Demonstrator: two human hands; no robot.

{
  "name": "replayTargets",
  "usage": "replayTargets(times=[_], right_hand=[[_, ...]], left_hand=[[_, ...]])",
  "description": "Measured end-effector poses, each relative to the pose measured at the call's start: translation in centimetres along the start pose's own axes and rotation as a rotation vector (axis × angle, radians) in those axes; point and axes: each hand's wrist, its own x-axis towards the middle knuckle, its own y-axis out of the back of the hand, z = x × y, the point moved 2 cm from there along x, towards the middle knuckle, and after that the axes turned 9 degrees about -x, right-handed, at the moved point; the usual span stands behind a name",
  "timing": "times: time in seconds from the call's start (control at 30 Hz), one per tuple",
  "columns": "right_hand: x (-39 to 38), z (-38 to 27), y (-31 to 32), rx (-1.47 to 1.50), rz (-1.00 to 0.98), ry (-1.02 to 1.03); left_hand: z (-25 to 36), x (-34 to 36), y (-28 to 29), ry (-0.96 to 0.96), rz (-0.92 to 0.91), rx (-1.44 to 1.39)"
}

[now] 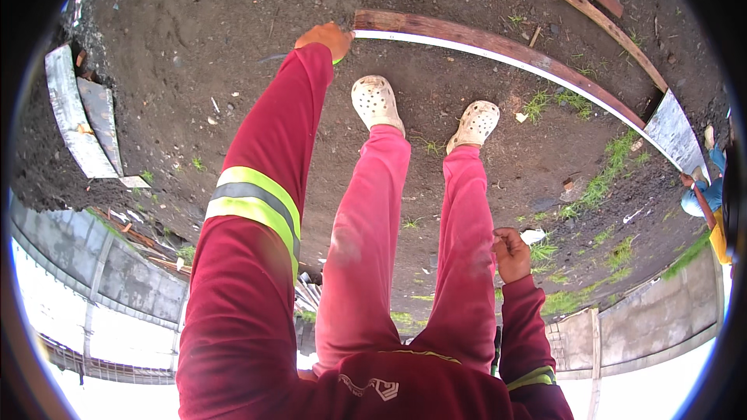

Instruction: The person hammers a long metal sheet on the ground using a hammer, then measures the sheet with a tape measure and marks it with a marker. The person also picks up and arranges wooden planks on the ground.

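At the far side of the ground my left hand (330, 37) is closed on the end of a long white measuring tape (467, 48). The tape stretches to the right along the near edge of a reddish-brown wooden plank (459, 33), whose left end is beside my fingers. At the far right, a co-worker's hand (688, 180) is near the tape's other end. My right hand (512, 255) hangs beside my right leg with its fingers curled in; whatever they may hold is hidden.
More planks (599, 23) lie at the top right, by a grey sheet (675, 131). Boards (78, 113) rest on the dirt at the left. Concrete walls (140, 272) stand behind me. Grass tufts (615, 163) grow on the right. My feet, in cream clogs (376, 101), stand near the tape.
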Motion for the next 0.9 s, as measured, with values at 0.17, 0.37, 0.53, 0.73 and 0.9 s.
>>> replayTargets(times=[0.17,0.37,0.53,0.73,0.9], right_hand=[[0.1,0.3,-0.2,-0.046,-0.002,-0.043],[0.2,-0.1,-0.2,-0.020,-0.008,-0.083],[0.5,-0.5,-0.3,-0.004,-0.023,-0.102],[0.9,-1.0,-0.8,-0.014,-0.009,-0.047],[0.9,-1.4,-0.9,-0.001,-0.015,-0.122]], left_hand=[[0.0,0.9,-0.2,0.011,-0.039,0.013],[0.2,1.1,-0.2,-0.019,-0.009,0.008],[0.0,1.7,-0.4,-0.030,-0.027,0.002],[0.4,2.0,0.3,-0.017,-0.052,0.001],[0.7,2.1,1.1,0.011,-0.103,-0.018]])
